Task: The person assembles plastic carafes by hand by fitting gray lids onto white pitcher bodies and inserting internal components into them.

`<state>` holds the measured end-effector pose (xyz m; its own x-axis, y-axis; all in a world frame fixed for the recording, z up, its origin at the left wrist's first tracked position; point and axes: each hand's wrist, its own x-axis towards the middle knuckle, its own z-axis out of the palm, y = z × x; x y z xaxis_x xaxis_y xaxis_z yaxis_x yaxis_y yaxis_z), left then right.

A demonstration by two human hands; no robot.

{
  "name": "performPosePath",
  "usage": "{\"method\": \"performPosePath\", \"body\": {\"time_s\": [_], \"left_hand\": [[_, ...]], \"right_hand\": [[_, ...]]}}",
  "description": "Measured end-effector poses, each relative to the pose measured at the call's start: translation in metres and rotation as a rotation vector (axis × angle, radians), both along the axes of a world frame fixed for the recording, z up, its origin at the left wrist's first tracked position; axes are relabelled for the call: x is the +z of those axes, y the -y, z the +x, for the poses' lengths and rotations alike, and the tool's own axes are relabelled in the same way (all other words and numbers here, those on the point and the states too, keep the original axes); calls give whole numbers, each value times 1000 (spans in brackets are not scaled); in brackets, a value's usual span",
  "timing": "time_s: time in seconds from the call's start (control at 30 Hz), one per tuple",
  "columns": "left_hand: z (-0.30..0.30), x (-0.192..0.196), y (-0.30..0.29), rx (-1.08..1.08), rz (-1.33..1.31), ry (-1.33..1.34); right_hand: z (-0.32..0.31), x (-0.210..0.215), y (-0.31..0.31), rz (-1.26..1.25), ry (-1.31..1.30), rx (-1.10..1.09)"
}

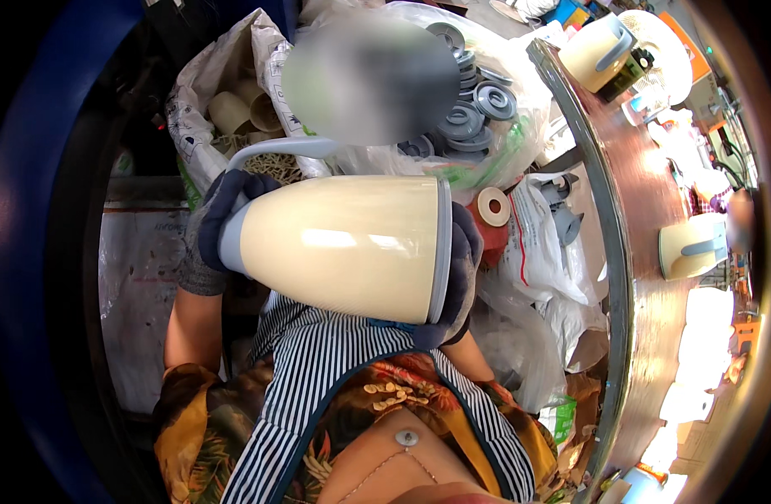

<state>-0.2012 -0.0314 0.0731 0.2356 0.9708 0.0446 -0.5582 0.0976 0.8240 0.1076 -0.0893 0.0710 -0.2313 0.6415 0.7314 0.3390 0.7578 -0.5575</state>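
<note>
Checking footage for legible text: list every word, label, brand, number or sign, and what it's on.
Nothing quoted; printed wording isn't copied out here.
White woven sack: dark printed marks, too small to read.
White plastic bag with red line: small print, too small.
Clear bag of grey lids: green print, blurred.
White sheeting at left: faint characters, too small.
Cream jug in both gloved hands: none visible.

Over there, a glossy, dark-edged reddish-brown table [640,197] carries one cream, grey-handled jug [589,55] and another cream, grey-handled jug [681,256].
</note>
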Motion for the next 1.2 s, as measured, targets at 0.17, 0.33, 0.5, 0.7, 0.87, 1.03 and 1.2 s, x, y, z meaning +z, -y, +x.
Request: {"method": "performPosePath", "body": {"time_s": [0.17, 0.33, 0.5, 0.7, 0.87, 1.03, 1.2], "left_hand": [[8, 27, 15, 375, 447, -848], [34, 99, -1, -93, 975, -872], [127, 138, -7, -333, 1279, -843], [140, 126, -22, 210, 1131, -669], [161, 72, 4, -218, 912, -736], [169, 44, 7, -263, 939, -794], [153, 5, 1, -245, 634, -844]], "right_hand": [[-12, -27, 8, -200, -190, -227], [6, -5, 14, -321, -561, -193], [47, 70, 38, -197, 277, -299], [181, 116, 112, 169, -444, -1233], [328, 94, 106, -17, -226, -1750], [439, 83, 81, 259, 119, -1621], [296, 41, 125, 115, 332, -1353]]}}
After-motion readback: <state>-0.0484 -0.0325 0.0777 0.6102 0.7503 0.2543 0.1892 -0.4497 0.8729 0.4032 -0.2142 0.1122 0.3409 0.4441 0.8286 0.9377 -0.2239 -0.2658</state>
